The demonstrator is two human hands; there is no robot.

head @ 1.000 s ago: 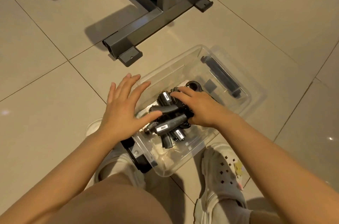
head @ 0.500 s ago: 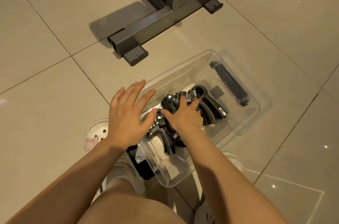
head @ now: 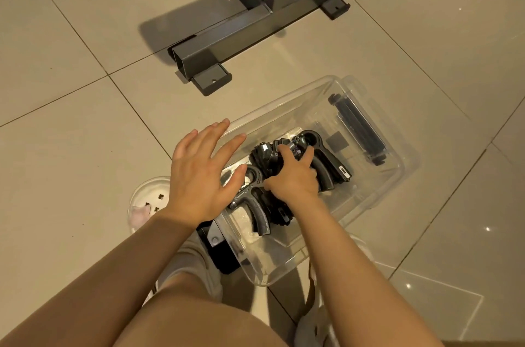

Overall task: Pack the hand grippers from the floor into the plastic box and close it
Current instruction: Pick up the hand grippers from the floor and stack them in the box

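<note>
A clear plastic box lies open on the tiled floor in front of me. Several black hand grippers are piled in its middle. My right hand reaches into the box, its fingers curled over the top of the pile, gripping one of the hand grippers. My left hand hovers with fingers spread over the box's near-left rim, its thumb close to a hand gripper at the left of the pile. A black latch handle sits at the box's far end, another at the near end.
A dark metal stand base with flat feet stands on the floor beyond the box. My pale shoes and my knees flank the box's near end. Beige tiles surround the box.
My right hand has shifted toward the far side of the pile and curled onto the grippers. My left hand stays spread over the box's rim. The camera view has drifted slightly.
</note>
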